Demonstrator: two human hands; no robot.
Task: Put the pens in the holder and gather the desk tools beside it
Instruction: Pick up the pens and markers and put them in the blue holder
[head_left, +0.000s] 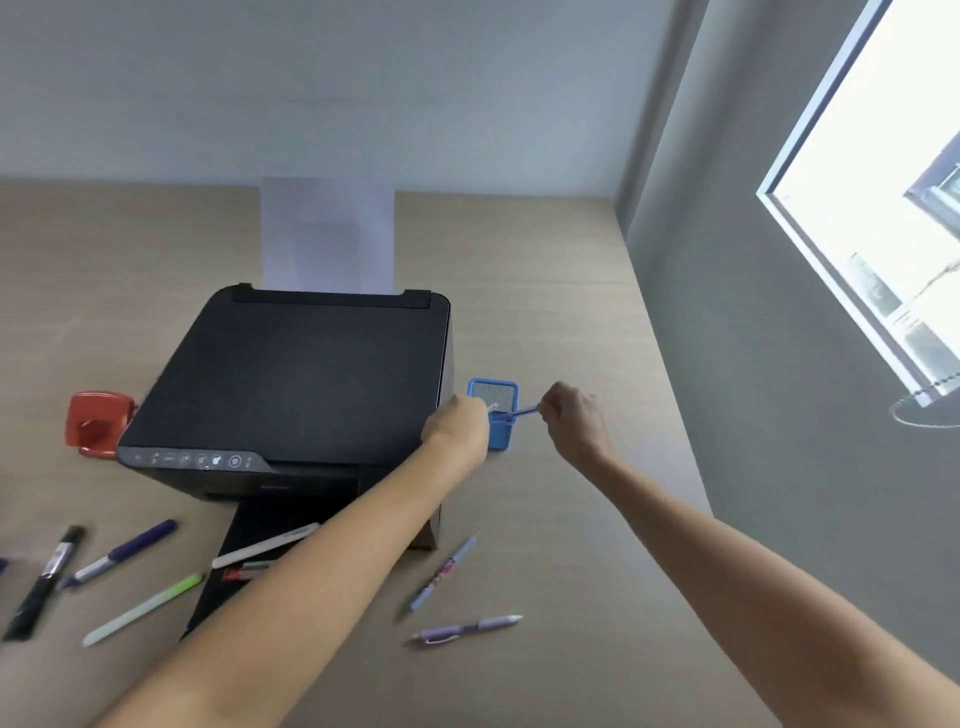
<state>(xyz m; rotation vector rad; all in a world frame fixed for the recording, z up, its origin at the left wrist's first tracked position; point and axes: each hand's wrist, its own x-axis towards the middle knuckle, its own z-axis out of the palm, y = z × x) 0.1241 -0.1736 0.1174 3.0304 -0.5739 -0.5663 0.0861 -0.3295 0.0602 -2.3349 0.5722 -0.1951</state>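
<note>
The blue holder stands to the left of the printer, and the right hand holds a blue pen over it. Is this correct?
Not quite. The head view shows the holder to the right of the printer, not the left. The rest holds: the right hand holds a blue pen over it.

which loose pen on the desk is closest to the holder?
The patterned light-blue pen, lying diagonally just right of the printer, tip toward the blue mesh holder. The lilac pen lies farther away.

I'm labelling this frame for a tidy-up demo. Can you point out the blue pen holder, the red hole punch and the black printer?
blue pen holder (500, 437): head view, on its front mesh wall.
red hole punch (96, 422): head view, on its red body.
black printer (311, 374): head view, on the middle of its flat lid.
</note>
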